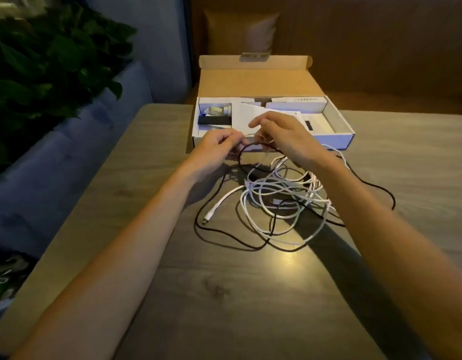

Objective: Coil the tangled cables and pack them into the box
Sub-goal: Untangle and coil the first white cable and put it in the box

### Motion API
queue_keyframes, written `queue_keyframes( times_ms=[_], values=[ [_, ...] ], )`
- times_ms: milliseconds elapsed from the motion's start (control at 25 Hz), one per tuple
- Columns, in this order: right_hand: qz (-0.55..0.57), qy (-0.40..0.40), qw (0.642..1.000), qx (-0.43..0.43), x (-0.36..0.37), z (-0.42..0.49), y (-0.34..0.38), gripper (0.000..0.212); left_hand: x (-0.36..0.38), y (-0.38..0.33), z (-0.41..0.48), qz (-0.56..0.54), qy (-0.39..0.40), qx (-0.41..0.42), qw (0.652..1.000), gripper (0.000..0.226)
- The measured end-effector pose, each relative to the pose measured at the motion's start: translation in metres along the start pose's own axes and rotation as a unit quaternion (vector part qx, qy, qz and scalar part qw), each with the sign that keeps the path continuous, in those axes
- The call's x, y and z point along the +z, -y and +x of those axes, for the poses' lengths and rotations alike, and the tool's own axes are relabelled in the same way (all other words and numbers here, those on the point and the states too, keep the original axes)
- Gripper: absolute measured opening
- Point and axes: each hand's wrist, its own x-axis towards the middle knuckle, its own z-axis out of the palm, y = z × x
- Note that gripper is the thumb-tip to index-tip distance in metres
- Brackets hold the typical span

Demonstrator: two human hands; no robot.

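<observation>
A tangle of white cables [276, 193] and a thin black cable [219, 233] lies on the wooden table in front of an open cardboard box [344, 127]. My left hand [216, 149] is closed on a stretch of the black cable near the box's front wall. My right hand [284, 136] pinches the same black cable a little to the right, with its index finger lifted. A white plug [207, 219] rests at the left end of the pile. The black cable loops out to the far right of the table.
The box's lid [255, 79] stands up at the back; inside are white paper inserts and small items in the left compartment [215, 114]. A leafy plant [42, 55] and a blue sofa [42, 183] are to the left. A brown bench lies behind the table [224, 294].
</observation>
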Motion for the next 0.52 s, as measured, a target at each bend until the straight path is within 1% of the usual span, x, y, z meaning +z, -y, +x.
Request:
queue_keyframes(
  times_ms=[80, 120, 160, 200, 280, 320, 360, 400, 440, 520],
  values=[
    [-0.056, -0.004, 0.998, -0.015, 0.000, -0.007, 0.002, 0.026, 0.004, -0.013, -0.006, 0.021, -0.003, 0.034, 0.999, 0.030],
    [-0.082, 0.003, 0.996, -0.023, -0.003, -0.010, 0.002, 0.027, 0.005, -0.019, -0.008, 0.008, 0.004, 0.042, 0.999, 0.029],
    [-0.090, 0.007, 0.995, -0.031, -0.006, -0.012, 0.003, 0.028, 0.007, -0.023, -0.011, -0.046, 0.019, 0.039, 0.998, 0.029],
    [-0.076, 0.001, 0.996, -0.042, -0.010, -0.013, 0.004, 0.029, 0.009, -0.027, -0.014, -0.127, 0.041, 0.029, 0.991, 0.028],
    [-0.009, -0.029, 0.998, -0.058, -0.016, -0.014, 0.008, 0.027, 0.012, -0.036, -0.018, -0.276, 0.120, 0.004, 0.954, 0.026],
    [0.014, -0.045, 0.996, -0.070, -0.016, -0.014, 0.010, 0.025, 0.014, -0.041, -0.020, -0.314, 0.169, -0.007, 0.934, 0.028],
    [0.008, -0.062, 0.994, -0.088, -0.015, -0.012, 0.011, 0.024, 0.016, -0.048, -0.019, -0.329, 0.209, -0.009, 0.921, 0.029],
    [-0.013, -0.077, 0.991, -0.105, -0.012, -0.009, 0.009, 0.022, 0.019, -0.055, -0.018, -0.333, 0.227, -0.003, 0.915, 0.029],
    [-0.024, -0.083, 0.990, -0.111, -0.008, -0.007, 0.007, 0.022, 0.021, -0.061, -0.015, -0.340, 0.220, -0.001, 0.914, 0.028],
    [0.000, -0.080, 0.994, -0.072, -0.005, -0.005, 0.006, 0.024, 0.025, -0.067, -0.005, -0.381, 0.150, -0.011, 0.912, 0.024]
  ],
)
